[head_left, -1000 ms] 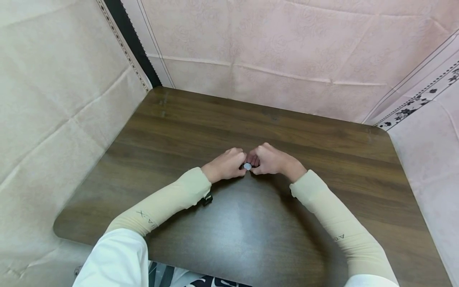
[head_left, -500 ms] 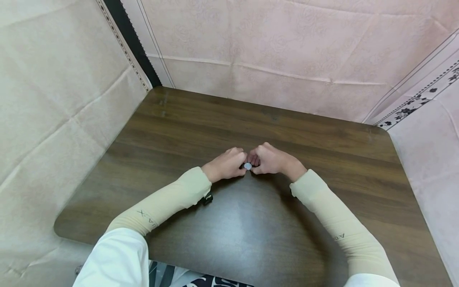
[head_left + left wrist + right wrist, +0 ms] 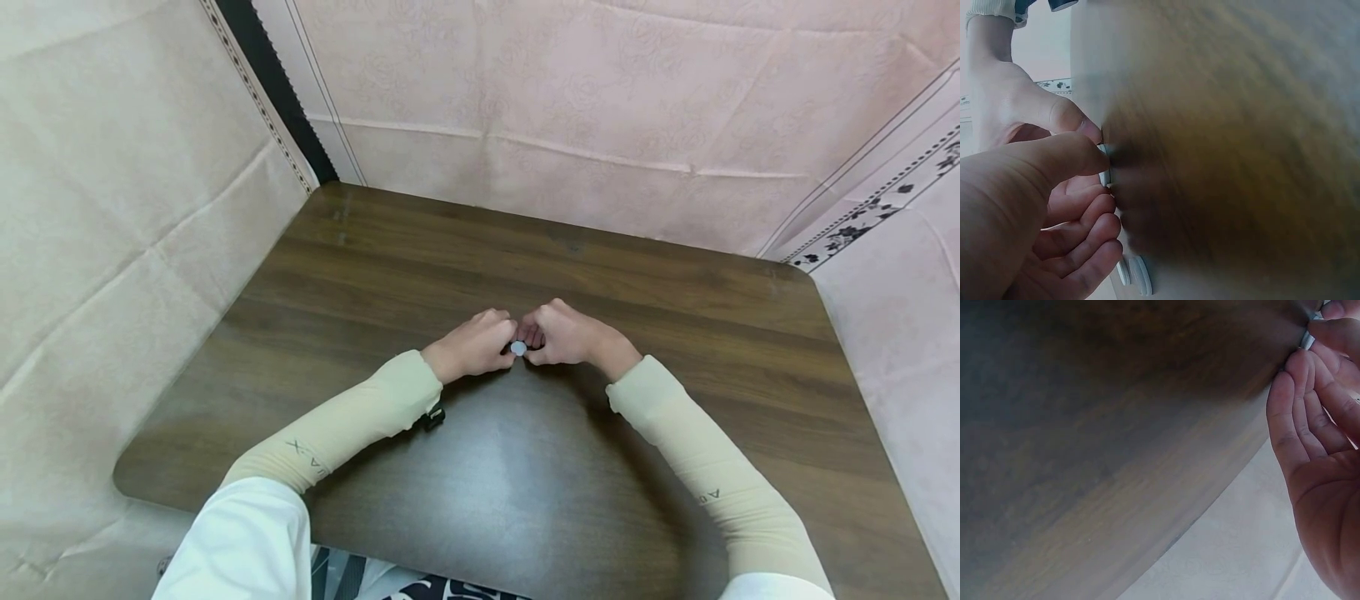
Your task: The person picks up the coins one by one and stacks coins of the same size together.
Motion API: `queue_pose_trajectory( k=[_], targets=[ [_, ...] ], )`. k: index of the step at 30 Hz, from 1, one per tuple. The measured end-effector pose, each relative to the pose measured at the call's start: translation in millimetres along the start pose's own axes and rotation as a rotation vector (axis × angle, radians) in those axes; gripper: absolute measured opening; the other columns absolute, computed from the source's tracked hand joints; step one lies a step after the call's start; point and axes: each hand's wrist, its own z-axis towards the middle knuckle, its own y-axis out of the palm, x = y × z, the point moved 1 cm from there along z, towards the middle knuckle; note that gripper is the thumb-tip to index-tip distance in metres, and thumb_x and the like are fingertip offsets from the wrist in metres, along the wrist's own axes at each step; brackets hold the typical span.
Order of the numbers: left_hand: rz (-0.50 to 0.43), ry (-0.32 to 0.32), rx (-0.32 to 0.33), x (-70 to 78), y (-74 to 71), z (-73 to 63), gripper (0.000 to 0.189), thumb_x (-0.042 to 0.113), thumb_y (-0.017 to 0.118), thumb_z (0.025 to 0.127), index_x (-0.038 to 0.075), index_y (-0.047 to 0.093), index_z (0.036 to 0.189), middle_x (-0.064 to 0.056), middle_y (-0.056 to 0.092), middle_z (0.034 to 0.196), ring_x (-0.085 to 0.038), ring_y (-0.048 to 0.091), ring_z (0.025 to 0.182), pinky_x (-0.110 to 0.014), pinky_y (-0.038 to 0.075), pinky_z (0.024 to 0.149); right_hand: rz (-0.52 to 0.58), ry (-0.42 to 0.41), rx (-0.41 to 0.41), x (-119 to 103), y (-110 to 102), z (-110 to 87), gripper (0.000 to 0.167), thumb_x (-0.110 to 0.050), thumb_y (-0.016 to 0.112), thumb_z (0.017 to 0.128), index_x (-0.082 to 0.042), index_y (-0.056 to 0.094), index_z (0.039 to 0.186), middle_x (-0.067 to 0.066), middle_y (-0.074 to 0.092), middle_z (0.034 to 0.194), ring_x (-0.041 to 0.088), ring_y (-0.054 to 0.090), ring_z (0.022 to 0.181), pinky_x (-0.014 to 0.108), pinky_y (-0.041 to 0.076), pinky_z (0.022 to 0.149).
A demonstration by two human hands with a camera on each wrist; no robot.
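A small pale round disc (image 3: 518, 348) lies low at the tabletop, between my two hands in the head view. My left hand (image 3: 474, 343) holds its left side with curled thumb and fingers, and my right hand (image 3: 572, 335) does the same on its right side. Edge-on in the left wrist view, the disc (image 3: 1106, 165) shows as a thin light rim beside a thumb. Only a sliver of it appears among the fingers in the right wrist view, near the right hand (image 3: 1319, 419). Fingers cover much of its edge, and its exact kind cannot be told.
The brown wooden table (image 3: 360, 275) has rounded corners. Pale cloth (image 3: 562, 108) hangs behind and at both sides. A dark small device (image 3: 432, 417) sits under the left wrist. Two flat grey rounded shapes (image 3: 1141, 275) appear low in the left wrist view.
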Motion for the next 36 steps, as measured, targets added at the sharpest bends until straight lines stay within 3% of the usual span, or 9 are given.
queue_pose_trajectory(
  k=[28, 32, 36],
  targets=[
    [0.011, 0.030, 0.028, -3.3, 0.9, -2.1, 0.013, 0.013, 0.071, 0.098, 0.006, 0.066, 0.087, -0.008, 0.062, 0.089, -0.024, 0.059, 0.089, -0.035, 0.051, 0.078, 0.024, -0.005, 0.007, 2.7, -0.3, -0.6, 0.020, -0.010, 0.081, 0.088, -0.005, 0.076, 0.107, 0.003, 0.076, 0.097, 0.012, 0.073, 0.086, 0.030, 0.062, 0.080],
    [-0.020, 0.019, 0.030, -5.3, -2.6, -5.5, 0.012, 0.016, 0.070, 0.096, 0.005, 0.070, 0.095, -0.007, 0.062, 0.093, -0.024, 0.057, 0.092, -0.036, 0.050, 0.082, 0.058, 0.025, 0.007, 3.6, -4.9, -8.2, 0.028, -0.013, 0.079, 0.090, -0.003, 0.075, 0.115, 0.005, 0.077, 0.106, 0.015, 0.075, 0.095, 0.034, 0.063, 0.086],
    [-0.006, 0.002, 0.089, -10.6, -16.6, -16.1, 0.024, 0.022, 0.071, 0.097, 0.002, 0.072, 0.110, -0.009, 0.066, 0.108, -0.026, 0.061, 0.102, -0.037, 0.055, 0.091, 0.052, 0.053, 0.051, 4.2, -15.9, -21.4, 0.037, -0.019, 0.075, 0.095, 0.000, 0.071, 0.128, 0.011, 0.076, 0.118, 0.022, 0.075, 0.107, 0.041, 0.061, 0.095]
  ],
)
